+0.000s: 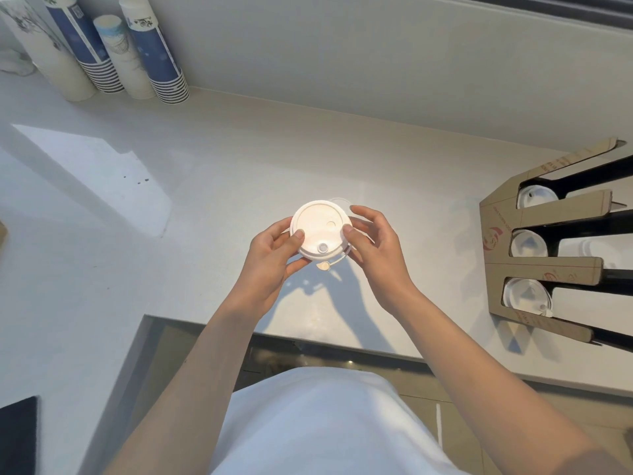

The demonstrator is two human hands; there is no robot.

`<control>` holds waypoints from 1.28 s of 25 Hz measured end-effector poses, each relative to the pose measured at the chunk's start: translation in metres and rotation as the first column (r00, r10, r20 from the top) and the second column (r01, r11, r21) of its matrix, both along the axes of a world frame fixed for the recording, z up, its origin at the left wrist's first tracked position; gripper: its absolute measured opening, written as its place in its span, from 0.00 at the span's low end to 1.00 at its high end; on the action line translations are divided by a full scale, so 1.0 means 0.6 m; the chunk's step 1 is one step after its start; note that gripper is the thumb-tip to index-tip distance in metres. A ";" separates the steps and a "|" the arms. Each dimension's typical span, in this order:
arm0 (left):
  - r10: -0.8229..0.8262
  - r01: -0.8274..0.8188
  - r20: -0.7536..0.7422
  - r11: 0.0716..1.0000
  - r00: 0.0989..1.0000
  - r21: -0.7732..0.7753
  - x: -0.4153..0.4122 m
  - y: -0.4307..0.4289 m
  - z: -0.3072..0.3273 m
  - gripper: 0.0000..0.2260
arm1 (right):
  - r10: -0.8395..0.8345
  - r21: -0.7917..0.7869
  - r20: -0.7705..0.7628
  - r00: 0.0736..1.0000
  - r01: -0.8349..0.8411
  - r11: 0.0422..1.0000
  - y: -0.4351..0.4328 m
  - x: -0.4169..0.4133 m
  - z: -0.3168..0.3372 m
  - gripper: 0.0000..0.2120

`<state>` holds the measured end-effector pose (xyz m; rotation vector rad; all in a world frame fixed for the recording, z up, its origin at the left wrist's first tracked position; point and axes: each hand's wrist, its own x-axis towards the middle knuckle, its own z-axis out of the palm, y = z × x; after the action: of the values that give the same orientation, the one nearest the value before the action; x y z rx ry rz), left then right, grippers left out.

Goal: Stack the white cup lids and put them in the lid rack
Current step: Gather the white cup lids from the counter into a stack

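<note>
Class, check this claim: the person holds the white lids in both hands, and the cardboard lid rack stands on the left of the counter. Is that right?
Not quite. The head view shows the lid rack on the right of the counter, not the left. Both the left hand and right hand do hold the white lids.

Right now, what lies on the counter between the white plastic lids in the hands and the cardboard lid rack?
In the head view, only bare white counter lies between the white plastic lids and the brown cardboard lid rack.

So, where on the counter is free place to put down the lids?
Bare counter lies between the paper cup stacks and the hands, and between the held lids and the lid rack. Crowded: the far-left corner and the right edge.
</note>
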<state>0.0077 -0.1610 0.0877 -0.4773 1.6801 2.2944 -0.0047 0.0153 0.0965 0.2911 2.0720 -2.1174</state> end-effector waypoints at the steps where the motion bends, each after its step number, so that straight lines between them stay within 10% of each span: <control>1: 0.014 -0.014 0.004 1.000 1.000 0.005 -0.002 -0.013 -0.001 0.17 | -0.029 -0.006 0.007 1.000 0.029 1.000 -0.007 -0.008 -0.005 0.15; 7: 0.021 -0.021 0.034 1.000 0.999 0.008 -0.014 -0.067 -0.005 0.18 | -0.126 0.246 0.054 0.991 0.110 0.963 -0.016 -0.073 -0.063 0.21; 17: 0.148 -0.148 0.089 0.989 0.985 -0.007 -0.031 -0.030 0.005 0.16 | 0.201 0.694 0.234 0.951 -0.308 0.650 0.027 -0.179 -0.177 0.38; 24: 0.249 -0.247 0.087 0.968 0.965 -0.032 -0.032 -0.008 0.015 0.16 | 0.367 0.828 0.308 0.878 -0.438 0.351 0.050 -0.236 -0.213 0.37; 32: 0.306 -0.302 0.083 0.951 0.948 -0.057 -0.034 -0.013 0.025 0.17 | 0.365 0.863 0.282 0.887 -0.401 0.307 0.053 -0.254 -0.220 0.30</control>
<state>-0.0128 -0.1689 0.1029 -0.8947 1.7172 2.4026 -0.1569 0.0472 -0.0354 -0.0827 2.7049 -0.4997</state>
